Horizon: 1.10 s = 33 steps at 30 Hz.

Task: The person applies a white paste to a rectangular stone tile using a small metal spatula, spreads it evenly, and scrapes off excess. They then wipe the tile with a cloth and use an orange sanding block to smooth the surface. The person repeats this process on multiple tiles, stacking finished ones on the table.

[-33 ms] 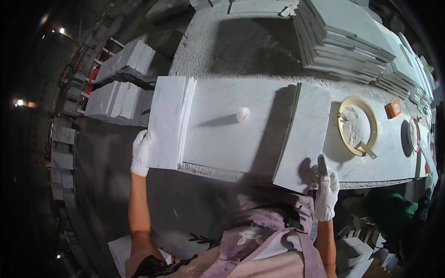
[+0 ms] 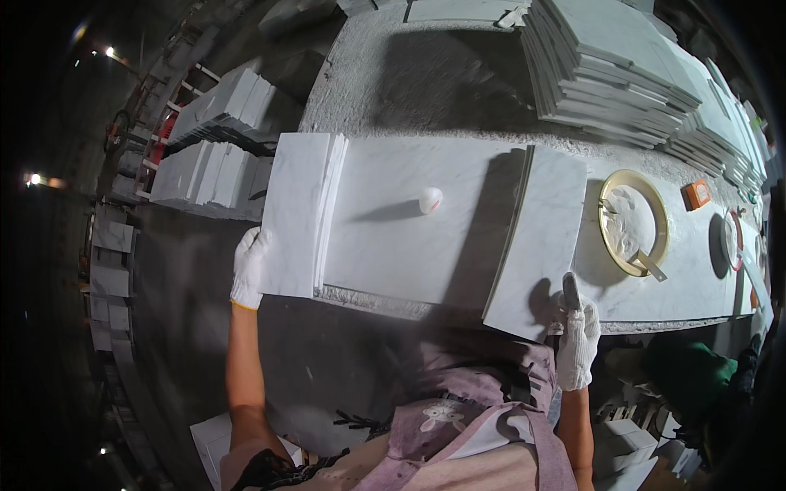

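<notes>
My left hand (image 2: 250, 266), in a white knit glove with a yellow cuff edge, grips the left edge of a white marble slab (image 2: 295, 213). That slab lies on top of a small stack. My right hand (image 2: 579, 344), also gloved, is closed round a small dark grey tool (image 2: 570, 288) with a rounded end, pointing away from me; its exact kind I cannot make out. It is at the near right corner of another stacked marble slab (image 2: 540, 229). Between the two stacks, a small white rounded object (image 2: 430, 200) with a red mark sits on a wide marble sheet (image 2: 393, 254).
To the right, a yellow-rimmed bowl (image 2: 604, 237) holds white paste and a scraper (image 2: 652, 267). Beyond it are an orange box (image 2: 696, 195) and a red-rimmed dish (image 2: 738, 241). Tall slab piles (image 2: 606, 74) stand far right; more slabs (image 2: 205, 176) stand at left. Someone in green (image 2: 688, 368) is at lower right.
</notes>
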Each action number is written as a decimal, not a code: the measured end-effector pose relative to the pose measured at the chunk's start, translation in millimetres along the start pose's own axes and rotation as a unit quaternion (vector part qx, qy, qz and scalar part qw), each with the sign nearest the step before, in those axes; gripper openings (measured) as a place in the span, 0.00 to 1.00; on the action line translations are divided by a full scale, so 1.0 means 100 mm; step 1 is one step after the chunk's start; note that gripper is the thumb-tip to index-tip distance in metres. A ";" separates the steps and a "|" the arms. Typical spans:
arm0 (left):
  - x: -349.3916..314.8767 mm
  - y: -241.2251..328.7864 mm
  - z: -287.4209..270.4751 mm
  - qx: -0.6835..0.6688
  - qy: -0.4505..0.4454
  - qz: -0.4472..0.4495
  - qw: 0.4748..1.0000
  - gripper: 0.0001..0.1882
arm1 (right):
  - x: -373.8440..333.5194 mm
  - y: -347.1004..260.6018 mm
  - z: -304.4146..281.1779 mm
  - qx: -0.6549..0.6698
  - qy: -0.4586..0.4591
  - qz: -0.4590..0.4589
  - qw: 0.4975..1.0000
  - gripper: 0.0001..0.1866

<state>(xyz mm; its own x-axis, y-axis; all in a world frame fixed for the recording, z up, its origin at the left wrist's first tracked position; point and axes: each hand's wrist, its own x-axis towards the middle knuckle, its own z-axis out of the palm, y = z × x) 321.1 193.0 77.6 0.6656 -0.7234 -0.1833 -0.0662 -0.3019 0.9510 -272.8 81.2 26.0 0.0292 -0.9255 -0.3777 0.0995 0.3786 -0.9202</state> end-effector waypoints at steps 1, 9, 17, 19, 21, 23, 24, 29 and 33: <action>0.03 -0.02 -0.03 -0.004 -0.001 -0.004 1.000 0.12 | -0.01 -0.02 0.02 0.004 0.006 0.010 1.000 0.22; 0.05 0.06 -0.02 0.159 0.000 0.032 0.987 0.15 | -0.01 0.05 -0.01 -0.023 -0.009 -0.042 0.999 0.22; -0.02 0.81 0.36 0.448 0.153 0.117 0.873 0.21 | 0.00 0.18 -0.11 0.025 -0.005 -0.047 0.999 0.14; -0.18 0.99 0.65 0.341 0.136 0.158 0.917 0.20 | -0.07 0.15 -0.14 0.023 -0.026 -0.034 0.999 0.14; -0.50 0.94 1.14 0.197 0.032 0.212 0.957 0.19 | -0.16 0.09 -0.19 -0.045 -0.019 0.005 0.999 0.21; -0.83 0.87 1.69 0.259 -0.125 0.347 0.892 0.18 | -0.26 0.02 -0.26 -0.043 -0.019 -0.006 0.999 0.20; -0.98 0.84 1.96 0.328 -0.172 0.395 0.841 0.18 | -0.30 -0.02 -0.30 -0.034 -0.020 0.009 0.999 0.19; -1.13 0.70 3.35 0.322 -0.284 0.603 0.672 0.20 | -0.45 -0.20 -0.49 0.017 -0.031 0.026 0.999 0.18; -0.54 0.70 4.31 0.465 -0.272 0.613 0.577 0.30 | -0.49 -0.21 -0.50 0.003 -0.008 -0.007 1.000 0.18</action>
<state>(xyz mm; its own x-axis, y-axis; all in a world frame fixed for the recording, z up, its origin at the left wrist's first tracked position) -39.5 -56.8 46.6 -0.6218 -0.7586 0.1947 -0.7787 0.6255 -0.0500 -326.0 119.2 58.6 0.0446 -0.9309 -0.3625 0.1051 0.3652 -0.9250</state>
